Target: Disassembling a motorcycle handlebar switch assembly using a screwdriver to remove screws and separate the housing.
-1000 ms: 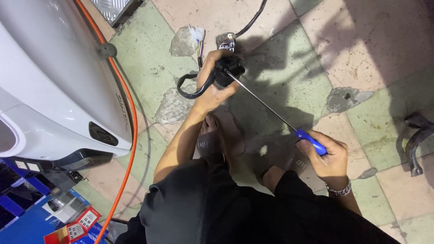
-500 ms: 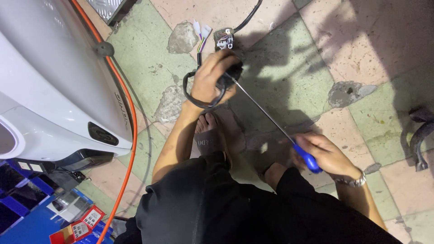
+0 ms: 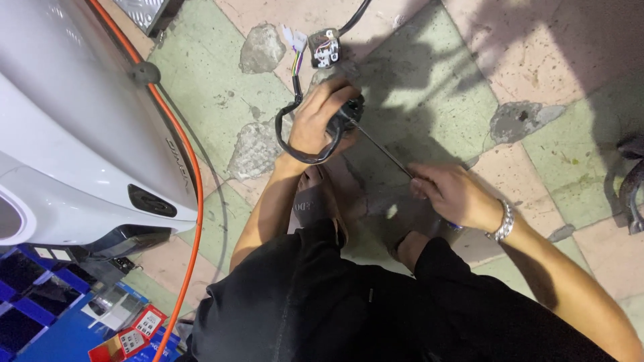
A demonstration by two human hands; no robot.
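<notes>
We crouched over the tiled floor (image 3: 429,74), and our left hand (image 3: 320,117) pressed a small black part (image 3: 350,112) down against it, at about twelve o'clock from our knees. We judged that the floor served as a brace, so the part would not turn under the tool. The left grip was closed round the part, fingers wrapped over its top, with a black cable (image 3: 295,144) looping out from under the palm toward nine o'clock.

Our right hand (image 3: 456,194), at three o'clock from the knees, was clamped on the handle of a long screwdriver (image 3: 382,149); only a sliver of blue handle showed below the fist. The thin shaft ran up toward eleven o'clock and met the part just beside the left fingers, held at a low slant, probably to line it up with a screw we could not see.

A connector (image 3: 326,50) with coloured wires lay on the floor just beyond the left hand. A white vehicle body (image 3: 74,121) with an orange hose (image 3: 191,167) along it stood at nine o'clock.
</notes>
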